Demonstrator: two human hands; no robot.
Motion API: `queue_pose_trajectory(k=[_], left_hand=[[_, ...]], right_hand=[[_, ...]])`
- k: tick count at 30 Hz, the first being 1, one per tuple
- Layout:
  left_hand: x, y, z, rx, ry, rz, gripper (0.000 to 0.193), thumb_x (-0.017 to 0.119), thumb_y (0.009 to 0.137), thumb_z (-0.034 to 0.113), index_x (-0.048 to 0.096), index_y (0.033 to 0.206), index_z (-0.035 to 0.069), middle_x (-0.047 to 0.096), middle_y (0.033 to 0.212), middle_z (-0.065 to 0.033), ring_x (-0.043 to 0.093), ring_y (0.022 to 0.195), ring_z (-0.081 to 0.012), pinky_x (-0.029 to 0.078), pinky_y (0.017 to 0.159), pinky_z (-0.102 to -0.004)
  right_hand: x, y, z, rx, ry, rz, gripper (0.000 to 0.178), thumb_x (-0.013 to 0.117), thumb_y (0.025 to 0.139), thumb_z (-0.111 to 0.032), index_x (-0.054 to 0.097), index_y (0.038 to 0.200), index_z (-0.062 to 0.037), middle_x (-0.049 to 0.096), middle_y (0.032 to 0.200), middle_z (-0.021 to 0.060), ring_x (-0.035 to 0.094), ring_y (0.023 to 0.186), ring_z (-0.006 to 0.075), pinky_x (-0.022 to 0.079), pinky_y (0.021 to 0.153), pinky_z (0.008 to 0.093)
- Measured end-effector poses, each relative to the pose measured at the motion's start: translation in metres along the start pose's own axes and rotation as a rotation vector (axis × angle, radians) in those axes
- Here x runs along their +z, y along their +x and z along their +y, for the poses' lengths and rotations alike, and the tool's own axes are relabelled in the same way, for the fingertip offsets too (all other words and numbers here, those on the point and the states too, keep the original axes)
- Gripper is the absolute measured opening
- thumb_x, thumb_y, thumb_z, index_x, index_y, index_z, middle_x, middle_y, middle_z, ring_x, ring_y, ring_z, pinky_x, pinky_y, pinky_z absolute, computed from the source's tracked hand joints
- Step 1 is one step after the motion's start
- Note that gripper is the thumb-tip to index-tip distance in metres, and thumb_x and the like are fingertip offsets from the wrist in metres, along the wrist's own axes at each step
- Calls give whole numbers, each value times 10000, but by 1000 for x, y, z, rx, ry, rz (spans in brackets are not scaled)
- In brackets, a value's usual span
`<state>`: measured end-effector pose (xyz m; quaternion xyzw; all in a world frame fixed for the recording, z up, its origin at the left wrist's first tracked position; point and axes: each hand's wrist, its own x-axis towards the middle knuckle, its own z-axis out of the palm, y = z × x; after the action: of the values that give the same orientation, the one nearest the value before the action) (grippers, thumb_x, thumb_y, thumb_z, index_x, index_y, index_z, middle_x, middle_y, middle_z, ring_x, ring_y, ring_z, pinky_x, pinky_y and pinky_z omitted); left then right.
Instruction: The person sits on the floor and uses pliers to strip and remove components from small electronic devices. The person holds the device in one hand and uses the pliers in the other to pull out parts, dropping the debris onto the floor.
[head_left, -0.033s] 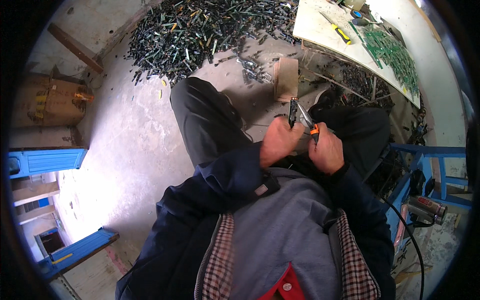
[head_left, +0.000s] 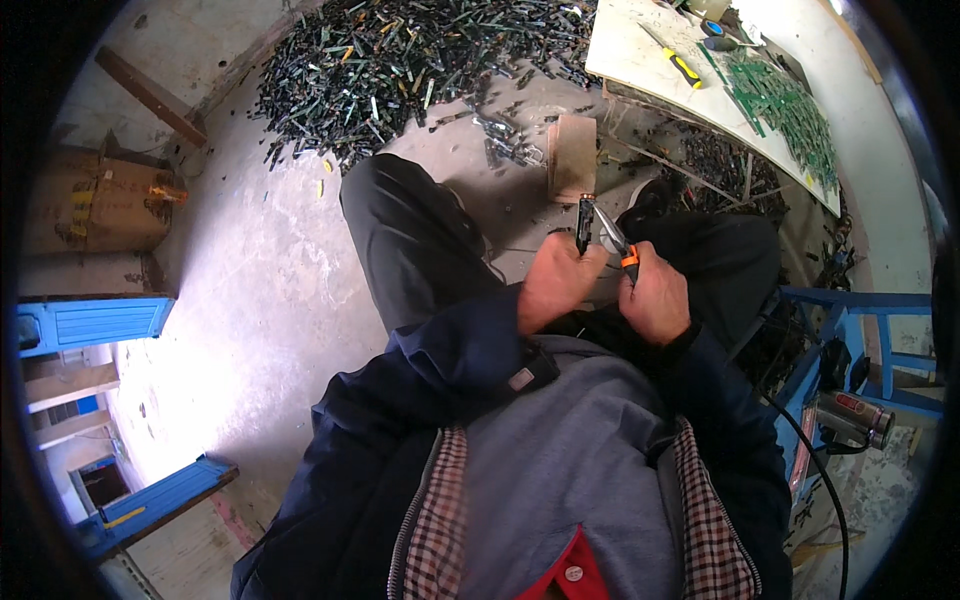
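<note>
My left hand (head_left: 562,280), in front of my lap, is closed around a narrow black part (head_left: 585,225) that sticks up from the fist. What kind of part it is I cannot make out. A pair of pliers (head_left: 630,262) with orange and black handles is gripped in my right hand (head_left: 655,298). Its metal jaws point up and to the left, close beside the black part; whether they touch it I cannot tell. Just beyond the part's top end is a flat brown wooden block (head_left: 573,160) on the floor.
A large heap of dark narrow parts (head_left: 400,75) covers the far floor. At the right, a pale board (head_left: 640,40) bears a yellow-handled screwdriver (head_left: 685,72) and green circuit-board strips (head_left: 785,105). A metal heat-gun-like tool (head_left: 850,418) sits by a blue frame (head_left: 885,300). A cardboard box (head_left: 120,205) stands left.
My right hand and the pliers have shifted very slightly. Both hands keep their holds.
</note>
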<state>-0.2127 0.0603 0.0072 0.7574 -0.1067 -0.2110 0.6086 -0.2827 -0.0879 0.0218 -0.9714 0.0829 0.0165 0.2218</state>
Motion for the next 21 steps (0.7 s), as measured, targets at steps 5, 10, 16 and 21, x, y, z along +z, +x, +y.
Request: queue_pose_trajectory(k=[5, 10, 16, 21], left_hand=[[-11, 2, 4, -180, -85, -82, 358, 576, 812, 210, 492, 574, -43, 422, 455, -120, 440, 414, -152, 342, 410, -376], [-39, -2, 22, -436, -284, -364, 321, 517, 881, 220, 472, 601, 70, 396, 509, 18, 356, 431, -94, 250, 396, -286], [-53, -5, 32, -550, -531, -573, 331, 454, 933, 204, 401, 620, 111, 318, 523, 40, 261, 436, -77, 202, 411, -258], [-60, -7, 29, -583, -638, -700, 342, 446, 935, 202, 376, 611, 117, 302, 517, 47, 258, 435, -75, 193, 417, -247]], right_hand=[[-15, 13, 6, -142, -120, 58, 332, 681, 721, -126, 465, 956, -35, 583, 864, 168, 595, 809, 363, 469, 667, 455], [-32, 26, 14, -332, -177, 69, 374, 715, 688, -107, 463, 956, -40, 552, 857, 151, 572, 816, 345, 459, 676, 443], [-48, 37, 19, -424, -269, 12, 402, 723, 678, -110, 460, 976, -47, 541, 866, 134, 551, 838, 321, 446, 701, 431], [-57, 44, 28, -516, -283, -17, 409, 723, 675, -106, 465, 988, -51, 535, 869, 123, 548, 842, 318, 444, 697, 429]])
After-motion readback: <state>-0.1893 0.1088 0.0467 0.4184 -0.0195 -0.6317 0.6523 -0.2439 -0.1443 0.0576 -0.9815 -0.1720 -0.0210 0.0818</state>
